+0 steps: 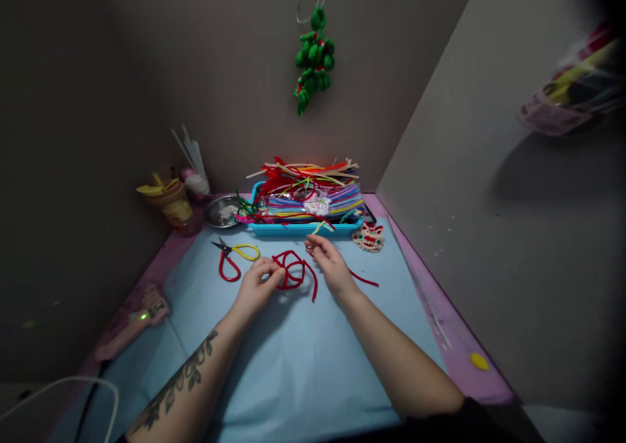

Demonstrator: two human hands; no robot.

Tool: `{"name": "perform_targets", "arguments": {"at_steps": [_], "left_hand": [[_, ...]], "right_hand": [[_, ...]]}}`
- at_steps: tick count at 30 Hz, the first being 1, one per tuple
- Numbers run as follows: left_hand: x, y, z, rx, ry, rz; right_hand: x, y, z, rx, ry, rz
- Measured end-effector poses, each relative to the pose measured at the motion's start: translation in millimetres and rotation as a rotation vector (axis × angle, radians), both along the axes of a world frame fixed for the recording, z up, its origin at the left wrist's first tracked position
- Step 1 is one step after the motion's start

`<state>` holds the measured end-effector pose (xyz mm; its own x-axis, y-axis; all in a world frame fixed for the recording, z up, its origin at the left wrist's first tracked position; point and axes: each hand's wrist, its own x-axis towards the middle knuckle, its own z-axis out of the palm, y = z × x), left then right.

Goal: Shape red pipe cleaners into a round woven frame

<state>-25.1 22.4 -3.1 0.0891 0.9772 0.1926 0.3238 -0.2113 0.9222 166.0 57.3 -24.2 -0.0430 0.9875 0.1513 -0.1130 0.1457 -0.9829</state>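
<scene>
My left hand (pixel 261 283) pinches the edge of a red pipe cleaner shape (pixel 295 285), bent into an open round frame with crossing loops. One loose end of the shape curves down on its right side. To the right, my right hand (pixel 330 267) is closed, thumb and fingers together, with a bit of red pipe cleaner showing at the fingertips. A red strand (pixel 364 278) comes out from behind that hand and points right; whether it is the same piece I cannot tell. Scissors (pixel 225 250) with one red and one yellow handle lie opened, left of my left hand.
A blue tray (pixel 303 229) heaped with coloured pipe cleaners stands behind my hands. Beside it are a metal bowl (pixel 222 213) and a beige-and-red face-shaped piece (pixel 369 237). A pink glue gun (pixel 139 319) with a lit green light lies left. A green ornament (pixel 315 58) hangs on the wall.
</scene>
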Motion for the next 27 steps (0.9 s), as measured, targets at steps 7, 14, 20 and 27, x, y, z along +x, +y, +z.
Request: {"name": "perform_targets", "arguments": {"at_steps": [7, 14, 20, 27], "left_hand": [[-1.1, -2.2, 4.6, 0.064, 0.111, -0.057], [2.3, -4.4, 2.5, 0.061, 0.138, -0.099], [2.3, -4.1, 0.0, 0.129, 0.093, 0.179], [5.8, -7.6, 0.5, 0.252, 0.181, 0.214]], "right_hand": [[-13.6, -2.3, -7.0, -0.395, 0.227, 0.191], [-14.7, -2.2, -11.1, -0.34, 0.222, 0.11], [-19.2, -23.2, 8.9, 0.234, -0.277, -0.21], [-32.8, -38.4, 15.2, 0.453, -0.519, -0.17]]}}
